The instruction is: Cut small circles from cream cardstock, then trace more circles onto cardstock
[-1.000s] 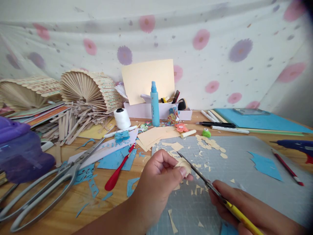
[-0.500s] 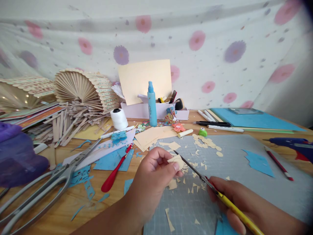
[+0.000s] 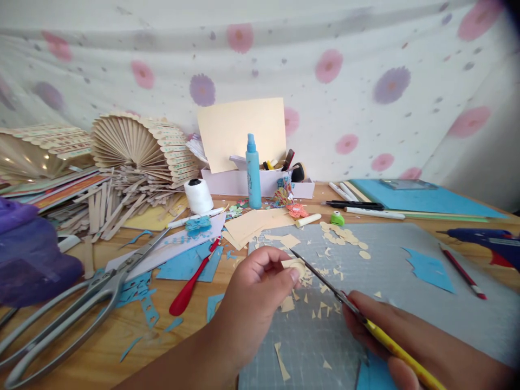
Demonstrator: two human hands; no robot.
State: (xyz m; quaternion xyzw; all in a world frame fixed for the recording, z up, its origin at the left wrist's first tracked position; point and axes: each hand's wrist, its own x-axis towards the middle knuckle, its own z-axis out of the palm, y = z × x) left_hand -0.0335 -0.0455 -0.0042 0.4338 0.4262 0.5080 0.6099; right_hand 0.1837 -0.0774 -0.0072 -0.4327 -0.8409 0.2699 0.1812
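Observation:
My left hand (image 3: pixel 260 292) pinches a small cream paper piece (image 3: pixel 298 265) between thumb and fingers, with a rounded edge showing. My right hand (image 3: pixel 385 330) is wrapped round slim scissors (image 3: pixel 339 296) with dark blades and a yellow handle. Their blades point up and left, the tips just beside the paper. Below lies a grey cutting mat (image 3: pixel 309 341) strewn with cream paper scraps (image 3: pixel 320 311). Several cut cream rounds (image 3: pixel 345 235) are grouped farther back on it. The palm side of my right hand is partly hidden.
Large metal scissors (image 3: pixel 109 287) and a red-handled tool (image 3: pixel 190 287) lie left. A blue spray bottle (image 3: pixel 253 179) and thread spool (image 3: pixel 198 196) stand behind. Stick fans (image 3: pixel 134 141) fill the back left. A glue gun (image 3: pixel 483 241) and pencil (image 3: pixel 463 273) are at right.
The paper piece has turned slightly in my left fingers, showing more of its rounded edge. My right hand and the scissors have barely shifted.

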